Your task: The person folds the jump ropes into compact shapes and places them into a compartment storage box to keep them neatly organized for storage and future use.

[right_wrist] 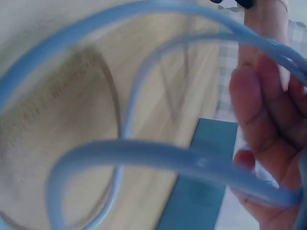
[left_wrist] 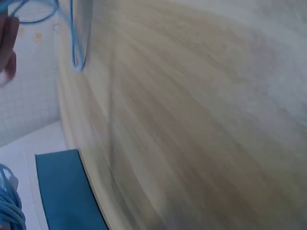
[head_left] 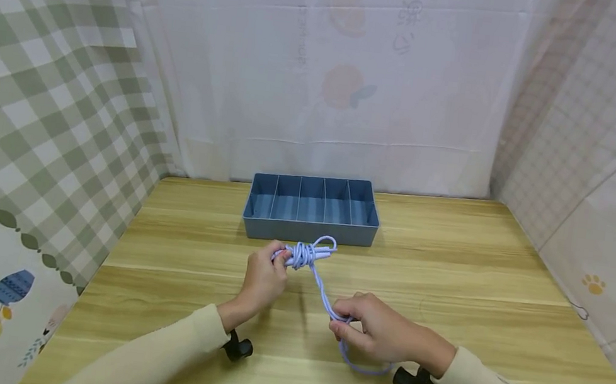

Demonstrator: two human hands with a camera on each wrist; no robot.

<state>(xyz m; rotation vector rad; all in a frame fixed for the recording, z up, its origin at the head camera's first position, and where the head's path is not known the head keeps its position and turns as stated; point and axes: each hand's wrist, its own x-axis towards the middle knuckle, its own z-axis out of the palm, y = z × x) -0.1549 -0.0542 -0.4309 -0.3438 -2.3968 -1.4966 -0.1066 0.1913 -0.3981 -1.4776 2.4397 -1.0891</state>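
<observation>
My left hand [head_left: 266, 275] pinches one end of a bundled light-blue cord [head_left: 303, 255], in front of the box. Several turns of the cord wrap round the bundle's middle, and a small loop sticks out at its far end. From the wraps a doubled strand slants down to my right hand [head_left: 369, 326], which grips it between thumb and curled fingers. Below that hand a loose loop of cord [head_left: 359, 369] hangs. Close up in the right wrist view, blurred cord loops [right_wrist: 158, 160] cross in front of the fingers. The left wrist view catches only the bundle's edge [left_wrist: 10, 206].
A blue-grey box [head_left: 311, 232] with several compartments stands at the back of the wooden table [head_left: 448, 265]. Behind it hangs a pale curtain [head_left: 435, 124], with a checked cloth [head_left: 60, 62] on the left and a printed cloth [head_left: 581, 248] on the right.
</observation>
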